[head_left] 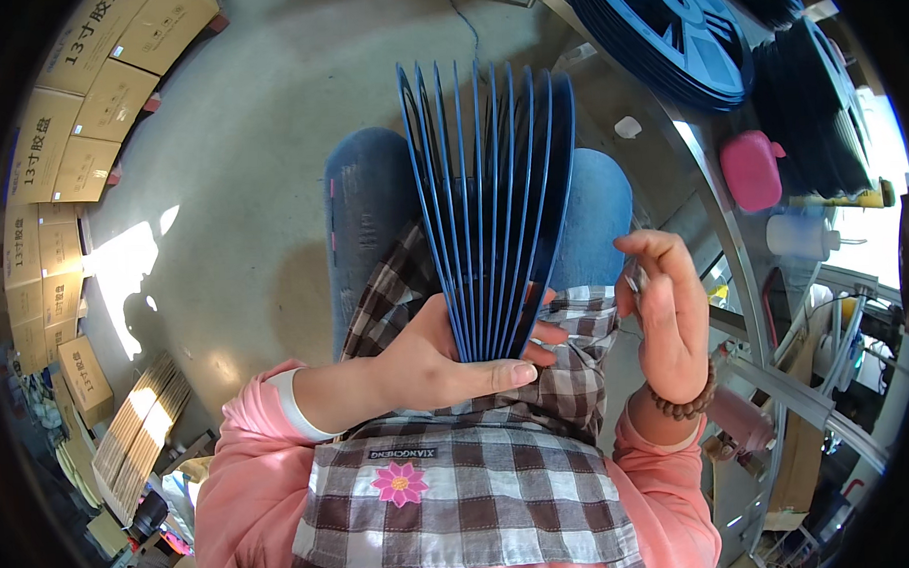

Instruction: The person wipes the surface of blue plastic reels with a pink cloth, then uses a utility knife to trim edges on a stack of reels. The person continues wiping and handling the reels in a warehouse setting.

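Several thin blue plastic reel discs (547,196) stand edge-on above my lap, fanned apart at the top and close together at the bottom. My left hand (437,365) grips their lower edges, with the thumb across the near side and fingertips showing at the right. Apart from the discs, to their right, my right hand (665,302) is raised with its fingers loosely bent and spread. I see nothing held in it, though its palm side is partly hidden.
On the right, a metal-edged table (706,170) bears a stack of blue reels (702,50), black reels (809,111), a pink case (751,170) and a white bottle (801,237). Cardboard boxes (85,172) are piled at the left. A white scrap (627,128) lies near the table.
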`<state>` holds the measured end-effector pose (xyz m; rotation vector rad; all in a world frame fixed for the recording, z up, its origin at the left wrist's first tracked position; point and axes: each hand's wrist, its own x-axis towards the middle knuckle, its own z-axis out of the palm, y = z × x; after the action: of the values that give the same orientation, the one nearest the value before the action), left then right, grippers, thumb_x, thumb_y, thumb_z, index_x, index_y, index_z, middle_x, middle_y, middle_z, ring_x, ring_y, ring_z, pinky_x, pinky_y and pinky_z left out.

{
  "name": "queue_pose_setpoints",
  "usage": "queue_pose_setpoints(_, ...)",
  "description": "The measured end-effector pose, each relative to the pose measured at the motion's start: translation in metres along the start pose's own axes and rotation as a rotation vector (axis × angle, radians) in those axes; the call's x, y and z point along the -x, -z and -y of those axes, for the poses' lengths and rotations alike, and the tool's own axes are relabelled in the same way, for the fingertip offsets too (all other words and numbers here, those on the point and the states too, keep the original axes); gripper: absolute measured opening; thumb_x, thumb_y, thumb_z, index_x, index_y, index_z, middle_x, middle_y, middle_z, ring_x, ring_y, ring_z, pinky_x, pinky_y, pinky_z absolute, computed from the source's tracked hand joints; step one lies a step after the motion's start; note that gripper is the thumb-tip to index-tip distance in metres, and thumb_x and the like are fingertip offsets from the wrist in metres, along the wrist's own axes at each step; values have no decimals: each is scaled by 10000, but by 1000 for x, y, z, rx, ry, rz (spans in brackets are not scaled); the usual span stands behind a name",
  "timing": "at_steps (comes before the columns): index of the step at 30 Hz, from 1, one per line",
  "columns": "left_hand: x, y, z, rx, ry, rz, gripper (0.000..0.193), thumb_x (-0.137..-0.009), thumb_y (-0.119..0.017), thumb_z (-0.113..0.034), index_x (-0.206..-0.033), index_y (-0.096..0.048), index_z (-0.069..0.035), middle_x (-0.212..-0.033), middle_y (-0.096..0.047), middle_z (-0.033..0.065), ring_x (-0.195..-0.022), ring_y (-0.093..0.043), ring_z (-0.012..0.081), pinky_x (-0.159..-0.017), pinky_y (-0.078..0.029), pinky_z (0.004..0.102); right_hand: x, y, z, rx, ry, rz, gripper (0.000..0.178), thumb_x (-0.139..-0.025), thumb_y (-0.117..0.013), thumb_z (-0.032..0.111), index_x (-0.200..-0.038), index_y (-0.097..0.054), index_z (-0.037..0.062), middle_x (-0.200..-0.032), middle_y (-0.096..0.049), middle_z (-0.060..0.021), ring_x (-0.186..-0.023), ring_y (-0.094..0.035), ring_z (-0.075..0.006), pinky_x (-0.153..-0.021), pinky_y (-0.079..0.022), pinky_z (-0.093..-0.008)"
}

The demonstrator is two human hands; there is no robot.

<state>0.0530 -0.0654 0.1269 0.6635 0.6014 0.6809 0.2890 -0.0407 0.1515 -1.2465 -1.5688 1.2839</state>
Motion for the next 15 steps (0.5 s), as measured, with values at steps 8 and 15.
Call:
queue_pose_setpoints(8,3,-10,-2,-117,20,7,638,-893,-627,12,-1438,-294,16,-1283,-578,244,-1202,-580,315,-1026,-464,425,-26,9,21,156,290,-30,215,-854,-654,-55,-1067,-664,-32,-815,-661,-80,-694,-611,-107,-607,-441,-209)
queue_pose_setpoints(15,3,-10,2,-135,5,13,635,-895,-621,18,-1440,-295,13,-1289,-579,232,-1201,-582,309,-1023,-467,421,-35,12,31,288,334,5,241,-803,-678,-80,-1028,-712,-2,-733,-646,-84,-598,-588,-129,-534,-425,-242)
